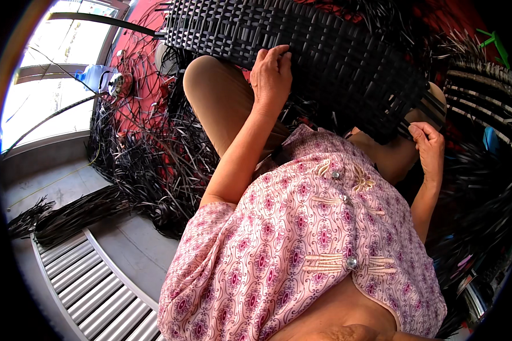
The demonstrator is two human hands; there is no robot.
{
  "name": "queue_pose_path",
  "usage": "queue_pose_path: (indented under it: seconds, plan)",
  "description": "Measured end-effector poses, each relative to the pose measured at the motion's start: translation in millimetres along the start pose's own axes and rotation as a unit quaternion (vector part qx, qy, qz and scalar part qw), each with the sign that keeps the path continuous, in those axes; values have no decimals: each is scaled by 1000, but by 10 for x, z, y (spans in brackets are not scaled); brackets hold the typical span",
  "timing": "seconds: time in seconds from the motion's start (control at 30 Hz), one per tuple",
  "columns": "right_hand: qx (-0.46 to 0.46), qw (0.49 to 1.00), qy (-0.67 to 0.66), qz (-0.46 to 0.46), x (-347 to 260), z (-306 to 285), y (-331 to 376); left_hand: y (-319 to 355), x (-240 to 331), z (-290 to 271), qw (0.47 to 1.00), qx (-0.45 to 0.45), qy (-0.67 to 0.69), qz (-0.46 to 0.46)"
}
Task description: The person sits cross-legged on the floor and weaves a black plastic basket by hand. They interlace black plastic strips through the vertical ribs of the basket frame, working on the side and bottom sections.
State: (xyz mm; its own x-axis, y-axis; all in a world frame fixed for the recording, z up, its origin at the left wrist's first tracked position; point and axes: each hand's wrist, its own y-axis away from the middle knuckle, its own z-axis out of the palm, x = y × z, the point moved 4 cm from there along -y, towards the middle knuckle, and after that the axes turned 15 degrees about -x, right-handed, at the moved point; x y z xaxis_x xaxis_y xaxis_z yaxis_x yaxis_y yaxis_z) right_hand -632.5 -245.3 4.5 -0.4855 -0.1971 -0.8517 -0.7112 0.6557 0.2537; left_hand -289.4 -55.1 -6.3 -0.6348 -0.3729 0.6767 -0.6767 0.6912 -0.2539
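A dark woven panel (330, 57) of flat black strips lies aslant across my knees, from the upper left down to the right. My left hand (272, 82) grips its near edge, fingers bent over the weave. At the panel's lower right end, loose strip ends (432, 111) stick out past the weaving. Beside them my right hand (428, 145) is closed in a pinch, thumb against the forefinger, at a thin black strip; the strip is hard to make out against the dark.
Heaps of loose black strips (159, 148) cover the red floor on the left. A bundle of strips (79, 213) lies by a slatted metal rack (96, 284). Curved, partly woven pieces (483, 102) stand at right, near a green object (498, 48). A long strip (105, 21) juts from the panel's left end.
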Motion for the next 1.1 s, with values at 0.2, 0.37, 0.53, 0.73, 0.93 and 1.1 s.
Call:
queue_pose_path:
  seconds: [0.2, 0.37, 0.53, 0.73, 0.93, 1.1]
  plan:
    - [4, 1000, 8, 1, 22, 7, -26, -227, 5, -60, 993, -112, -9, -40]
    - [11, 1000, 13, 4, -43, 32, -32, -270, -77, -66, 987, -116, 63, -90]
    - [39, 996, 72, -38, -221, 105, -26, -275, -124, -70, 982, -115, 99, -116]
    - [50, 987, 114, -101, -338, 167, -29, -268, -206, -54, 951, -89, 250, -158]
    - [39, 993, 96, -58, -269, 155, 3, -242, -272, -71, 936, -61, 311, -151]
    - [-23, 999, 12, 23, 39, -68, 73, -268, -396, -158, 942, -16, 300, -148]
